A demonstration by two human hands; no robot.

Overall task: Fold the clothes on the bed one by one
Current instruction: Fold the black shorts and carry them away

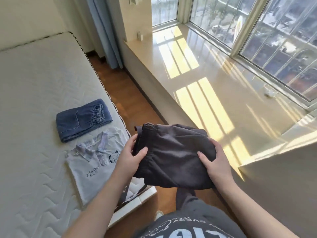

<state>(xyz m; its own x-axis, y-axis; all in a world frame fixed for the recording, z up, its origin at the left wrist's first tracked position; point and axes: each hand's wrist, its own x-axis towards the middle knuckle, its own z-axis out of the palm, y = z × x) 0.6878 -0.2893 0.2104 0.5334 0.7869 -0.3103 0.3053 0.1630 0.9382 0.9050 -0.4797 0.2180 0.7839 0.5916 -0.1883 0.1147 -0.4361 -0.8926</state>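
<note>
- Mattress (34, 83): bare quilted white surface fills the left side, cut off by the left and bottom edges.
- Folded blue denim garment (83, 119) lies flat on the mattress near its right edge; elastic waistband faces up.
- White polo shirt (93, 162) lies folded just in front of the denim, collar up, small cartoon print and script on the chest; its right edge is hidden behind the left forearm.
- Left hand (131, 156) grips the left edge of the dark folded trousers (173, 155), thumb on top, fingers underneath and out of sight.
- Trousers are held in the air over the wood floor (120, 86), right of the mattress, not touching it; gathered waistband at the far edge. Exact garment type is hard to confirm from the bundle.
- Right hand (215, 162) clamps the right edge the same way, thumb on top, fingers hidden below.
- White box (137, 203) at the mattress corner, mostly hidden by the arms; contents unclear.
- Glossy window ledge (214, 83) on the right, sunlit; small crumpled white object near the window frame, too small to identify.
</note>
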